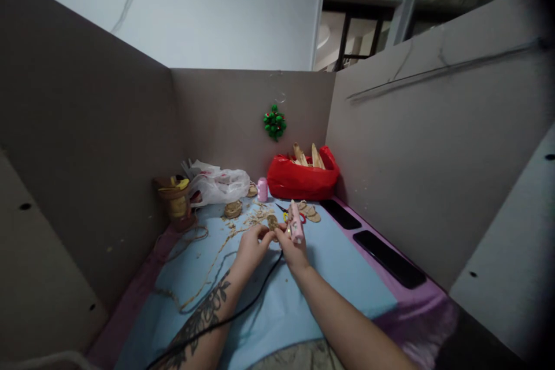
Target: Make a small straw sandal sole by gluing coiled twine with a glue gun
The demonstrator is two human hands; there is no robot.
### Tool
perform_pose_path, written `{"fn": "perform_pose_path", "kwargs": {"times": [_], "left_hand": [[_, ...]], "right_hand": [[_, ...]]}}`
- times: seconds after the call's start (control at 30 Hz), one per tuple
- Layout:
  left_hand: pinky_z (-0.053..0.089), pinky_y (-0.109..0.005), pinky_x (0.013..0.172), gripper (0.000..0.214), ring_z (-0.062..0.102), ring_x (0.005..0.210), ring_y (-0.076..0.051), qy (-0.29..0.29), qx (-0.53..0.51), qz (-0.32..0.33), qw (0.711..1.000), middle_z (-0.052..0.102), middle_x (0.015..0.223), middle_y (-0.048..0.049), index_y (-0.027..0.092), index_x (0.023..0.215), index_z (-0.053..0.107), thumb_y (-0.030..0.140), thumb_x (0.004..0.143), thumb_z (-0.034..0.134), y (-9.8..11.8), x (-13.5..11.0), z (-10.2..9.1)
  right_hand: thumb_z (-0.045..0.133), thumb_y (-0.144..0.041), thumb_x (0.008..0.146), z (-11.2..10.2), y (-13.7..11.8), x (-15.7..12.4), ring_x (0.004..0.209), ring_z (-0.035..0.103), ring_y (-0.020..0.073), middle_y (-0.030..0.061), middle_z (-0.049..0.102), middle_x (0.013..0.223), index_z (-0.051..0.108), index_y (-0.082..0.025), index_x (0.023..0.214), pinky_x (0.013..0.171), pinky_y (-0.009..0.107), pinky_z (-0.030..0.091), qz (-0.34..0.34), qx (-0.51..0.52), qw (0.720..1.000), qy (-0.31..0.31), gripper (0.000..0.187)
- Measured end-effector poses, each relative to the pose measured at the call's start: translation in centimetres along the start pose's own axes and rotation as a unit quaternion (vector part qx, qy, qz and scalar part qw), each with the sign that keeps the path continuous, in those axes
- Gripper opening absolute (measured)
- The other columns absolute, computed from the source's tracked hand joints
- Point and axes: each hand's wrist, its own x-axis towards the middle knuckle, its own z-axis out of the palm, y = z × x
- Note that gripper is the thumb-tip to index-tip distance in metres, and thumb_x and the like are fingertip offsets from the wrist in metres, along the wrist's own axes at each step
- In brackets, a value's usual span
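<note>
Close together over the blue cloth, both of my hands have their fingertips at a small brown coiled disc (272, 221) that looks like twine or braided husk. My left hand (252, 247) pinches its near left edge. My right hand (295, 251) has thumb and finger at its right side, and a pink glue gun (295, 223) sits in the same hand. The gun's grip is hidden by the fingers. From beneath this hand a black cord (260, 295) runs across my left forearm. Behind the gun lie scissors (302, 218) with red and yellow handles.
A braided strand (217, 260) trails left across the blue cloth (347, 289). Beyond lie a coiled round (233, 209), scraps, flat oval pieces (310, 211), a pink spool (262, 189), a plastic bag (223, 185) and a red bag (303, 179). Two phones (388, 257) lie right; a pot (177, 202) stands left.
</note>
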Motion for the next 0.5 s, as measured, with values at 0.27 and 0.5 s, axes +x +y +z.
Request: {"fn": "perform_pose_path", "kwargs": {"times": [0.27, 0.5], "left_hand": [[0.041, -0.023, 0.057, 0.020, 0.053, 0.062, -0.014, 0.035, -0.216, -0.082, 0.972, 0.058, 0.064, -0.0013, 0.016, 0.068, 0.062, 0.036, 0.070, 0.062, -0.2, 0.7, -0.7], [0.038, -0.019, 0.050, 0.023, 0.047, 0.054, -0.010, 0.010, -0.228, -0.112, 0.967, 0.049, 0.057, 0.0024, 0.016, 0.062, 0.055, 0.036, 0.071, 0.061, -0.3, 0.5, -0.5]], "right_hand": [[0.066, -0.038, 0.076, 0.0, -1.1, -0.5, 0.087, 0.064, 0.0222, 0.0053, 0.066, 0.091, 0.055, -0.020, 0.118, 0.083, 0.039, 0.053, -0.026, -0.047, 0.998, -0.036, 0.046], [0.060, -0.034, 0.084, -0.7, -0.7, -0.5, 0.105, 0.062, 0.0223, 0.0081, 0.063, 0.113, 0.017, -0.025, 0.148, 0.096, 0.042, 0.047, -0.090, -0.062, 0.993, -0.046, 0.078]]}}
